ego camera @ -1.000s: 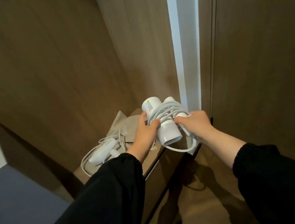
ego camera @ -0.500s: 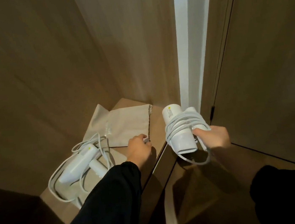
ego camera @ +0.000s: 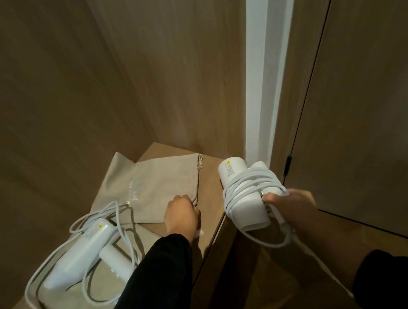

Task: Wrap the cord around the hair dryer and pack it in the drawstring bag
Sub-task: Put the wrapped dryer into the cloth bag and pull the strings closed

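Change: left hand (ego camera: 181, 215) has been taken off the dryer and laid at the drawstring bag (ego camera: 162, 188) mouth.
Right hand (ego camera: 292, 203): closed round the cord-wrapped hair dryer (ego camera: 245, 196), held off the shelf (ego camera: 208, 179) edge.
Left grip: fingers curled; pinch on the hem cannot be told.
Second dryer (ego camera: 81, 254): unwrapped, nearer on the shelf.
Next: one hem layer to be lifted, mouth opened wide before insertion.
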Tool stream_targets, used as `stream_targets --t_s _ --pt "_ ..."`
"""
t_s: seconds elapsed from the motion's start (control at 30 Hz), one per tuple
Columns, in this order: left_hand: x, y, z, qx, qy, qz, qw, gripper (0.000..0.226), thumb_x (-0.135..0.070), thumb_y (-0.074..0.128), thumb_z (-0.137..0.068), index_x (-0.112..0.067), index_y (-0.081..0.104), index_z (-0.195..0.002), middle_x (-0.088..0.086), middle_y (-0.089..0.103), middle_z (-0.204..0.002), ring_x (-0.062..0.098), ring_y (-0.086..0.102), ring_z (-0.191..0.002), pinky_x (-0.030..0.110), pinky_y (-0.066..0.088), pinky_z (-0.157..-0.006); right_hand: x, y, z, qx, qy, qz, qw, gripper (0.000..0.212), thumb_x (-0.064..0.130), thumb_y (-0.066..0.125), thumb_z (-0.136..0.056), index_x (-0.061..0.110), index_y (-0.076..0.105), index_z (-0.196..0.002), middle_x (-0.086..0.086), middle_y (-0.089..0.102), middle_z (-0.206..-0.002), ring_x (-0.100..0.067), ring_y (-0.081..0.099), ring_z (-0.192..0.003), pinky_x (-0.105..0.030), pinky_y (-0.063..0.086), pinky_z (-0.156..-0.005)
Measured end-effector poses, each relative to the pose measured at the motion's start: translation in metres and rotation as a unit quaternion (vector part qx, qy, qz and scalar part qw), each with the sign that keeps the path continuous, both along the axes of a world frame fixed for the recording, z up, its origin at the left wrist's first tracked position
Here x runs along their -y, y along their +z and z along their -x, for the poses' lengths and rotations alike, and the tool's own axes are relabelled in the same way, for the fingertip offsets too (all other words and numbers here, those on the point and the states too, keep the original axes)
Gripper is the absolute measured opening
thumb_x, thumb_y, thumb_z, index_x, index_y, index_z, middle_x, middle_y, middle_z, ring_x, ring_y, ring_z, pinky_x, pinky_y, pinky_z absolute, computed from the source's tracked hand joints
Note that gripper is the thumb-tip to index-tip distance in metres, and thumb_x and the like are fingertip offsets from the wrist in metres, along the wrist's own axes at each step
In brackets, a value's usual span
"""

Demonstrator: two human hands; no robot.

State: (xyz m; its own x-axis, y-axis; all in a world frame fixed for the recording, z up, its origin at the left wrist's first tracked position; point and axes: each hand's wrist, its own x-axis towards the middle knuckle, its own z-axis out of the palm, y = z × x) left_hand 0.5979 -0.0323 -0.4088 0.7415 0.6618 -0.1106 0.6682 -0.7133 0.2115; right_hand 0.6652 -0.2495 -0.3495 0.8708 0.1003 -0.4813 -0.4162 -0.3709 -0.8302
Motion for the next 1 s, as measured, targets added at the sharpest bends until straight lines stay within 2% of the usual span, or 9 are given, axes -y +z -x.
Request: stream_targets --t_s 0.1,0.2,0.3,0.37,0.5,0.6,0.7,0.87,1.0 --pt "-0.004 0.024 0.006 0.063 0.003 0.011 0.998 0.016 -0.022 0.053 -0.092 -0.012 0.061 -0.102 0.005 0.054 -0.096 0.022 0.057 -0.091 0.029 0.044 -0.075 -0.003 0.02 0.003 -0.014 -0.003 0.006 1.0 0.024 0.025 0.073 -0.082 0.01 0.058 -0.093 -0.006 0.059 -0.082 -0.02 0.056 -0.07 -0.034 0.048 -0.064" --pt "-0.006 0.057 0.011 0.127 -0.001 0.021 0.992 0.015 -0.02 0.051 -0.093 -0.01 0.061 -0.097 0.007 0.056 -0.093 0.025 0.058 -0.088 0.03 0.041 -0.072 0.0 0.039 0.012 0.004 -0.024 -0.024 0.999 0.03 0.021 0.075 -0.079 0.004 0.065 -0.102 -0.01 0.064 -0.092 -0.028 0.06 -0.084 -0.04 0.052 -0.077" --pt "-0.005 0.095 0.011 0.193 0.006 0.027 0.981 0.016 -0.019 0.05 -0.092 -0.007 0.06 -0.093 0.013 0.061 -0.092 0.03 0.058 -0.086 0.032 0.036 -0.067 0.009 0.06 0.023 0.024 -0.029 -0.057 0.998 0.019 0.015 0.076 -0.076 0.005 0.069 -0.091 -0.012 0.071 -0.088 -0.029 0.068 -0.082 -0.042 0.056 -0.081" --pt "-0.002 0.123 0.012 0.219 0.016 0.038 0.975 0.015 -0.017 0.05 -0.091 -0.006 0.059 -0.089 0.014 0.062 -0.089 0.033 0.058 -0.086 0.032 0.035 -0.065 0.014 0.076 0.028 0.039 -0.024 -0.073 0.996 0.015 0.015 0.075 -0.075 0.008 0.07 -0.087 -0.011 0.072 -0.085 -0.027 0.069 -0.079 -0.042 0.057 -0.078" --pt "0.007 0.174 0.018 0.27 0.002 0.071 0.96 0.016 -0.018 0.051 -0.091 -0.009 0.065 -0.09 0.009 0.064 -0.086 0.027 0.057 -0.083 0.034 0.044 -0.069 0.021 0.112 0.036 0.058 -0.034 -0.098 0.993 0.013 0.015 0.076 -0.073 0.01 0.069 -0.083 -0.012 0.071 -0.082 -0.028 0.068 -0.077 -0.038 0.055 -0.069" --pt "0.02 0.206 0.028 0.29 -0.013 0.083 0.953 0.019 -0.021 0.05 -0.092 -0.012 0.065 -0.084 0.005 0.062 -0.078 0.024 0.057 -0.077 0.031 0.041 -0.064 0.029 0.141 0.046 0.065 -0.035 -0.119 0.99 0.017 0.016 0.076 -0.074 0.01 0.068 -0.088 -0.012 0.069 -0.088 -0.029 0.066 -0.083 -0.036 0.055 -0.068" --pt "0.034 0.24 0.04 0.303 -0.023 0.088 0.949 0.024 -0.022 0.049 -0.093 -0.012 0.062 -0.076 0.003 0.06 -0.068 0.024 0.056 -0.07 0.03 0.04 -0.06 0.044 0.174 0.061 0.088 -0.031 -0.13 0.987 0.019 0.018 0.075 -0.077 0.01 0.067 -0.092 -0.012 0.067 -0.09 -0.028 0.065 -0.085 -0.028 0.051 -0.058" --pt "0.059 0.307 0.068 0.336 -0.007 0.094 0.937 0.028 -0.017 0.05 -0.09 -0.011 0.059 -0.064 0.003 0.055 -0.061 0.022 0.049 -0.061 0.028 0.033 -0.052 0.074 0.237 0.093 0.132 -0.026 -0.166 0.977 0.017 0.016 0.074 -0.077 0.008 0.067 -0.09 -0.012 0.067 -0.087 -0.023 0.062 -0.075 -0.026 0.046 -0.054" --pt "0.078 0.362 0.101 0.347 -0.02 0.1 0.932 0.025 -0.017 0.05 -0.088 -0.009 0.067 -0.071 0.002 0.061 -0.063 0.021 0.057 -0.067 0.025 0.038 -0.054 0.094 0.286 0.127 0.171 -0.017 -0.198 0.965 0.019 0.02 0.074 -0.079 0.011 0.065 -0.094 -0.008 0.065 -0.087 -0.02 0.06 -0.073 -0.024 0.043 -0.051"
